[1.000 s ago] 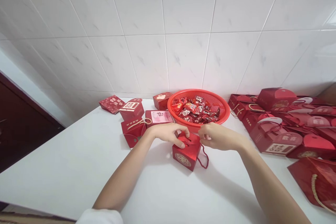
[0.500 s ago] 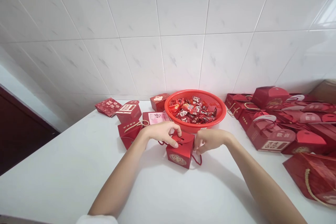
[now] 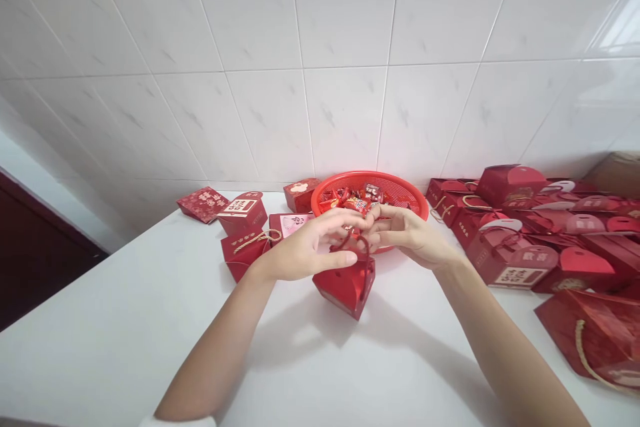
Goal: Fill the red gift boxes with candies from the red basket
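A small red paper gift box [image 3: 343,285] is in front of me, tilted with one lower corner towards me; its shadow suggests it is slightly off the table. Its dark red cord handle [image 3: 365,267] rises from the box in a loop. My left hand [image 3: 310,247] is above the box's left side, fingers bent around the cord's top and thumb stretched across the front. From the right, my right hand [image 3: 410,235] pinches near the top of the same cord. The fingertips of both hands meet there, partly hiding the grip.
Behind my hands, a red plastic basket [image 3: 369,177] holds wrapped sweets. More red boxes [image 3: 244,213] stand at the left, one with a tan cord. Many red boxes [image 3: 520,253] are piled at the right on the white table [image 3: 150,320]. A tiled wall [image 3: 345,107] closes the back.
Both hands have risen and come together above the box. The cords that hung at its sides are now drawn up, and the box has turned and tilted.
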Tool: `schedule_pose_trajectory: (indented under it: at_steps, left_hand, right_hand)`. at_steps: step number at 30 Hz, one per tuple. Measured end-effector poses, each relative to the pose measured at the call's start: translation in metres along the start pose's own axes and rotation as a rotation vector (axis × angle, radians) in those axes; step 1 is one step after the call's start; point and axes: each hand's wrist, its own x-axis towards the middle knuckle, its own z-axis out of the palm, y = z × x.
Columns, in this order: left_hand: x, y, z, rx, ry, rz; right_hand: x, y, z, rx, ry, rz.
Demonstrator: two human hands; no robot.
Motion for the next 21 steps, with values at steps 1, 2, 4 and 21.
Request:
schedule_pose_trajectory:
  at_steps: [1,2,4,21]
  left_hand:
    - [-0.002,0.002,0.001,-0.048,0.028,0.026]
    - [-0.003,0.004,0.003,-0.075,0.045,0.040]
    - [-0.005,0.005,0.006,-0.093,0.057,0.046]
    - [-0.012,0.003,0.023,-0.149,0.024,0.165]
  right_hand:
    - [-0.003,-0.004,0.004,-0.003,0.026,-0.024]
    - [-0.005,-0.007,0.007,-0.020,0.055,-0.047]
    - [-0.010,-0.012,0.014,-0.081,0.113,-0.086]
    - [-0.009,0.006,0.046,-0.493,0.432,-0.346]
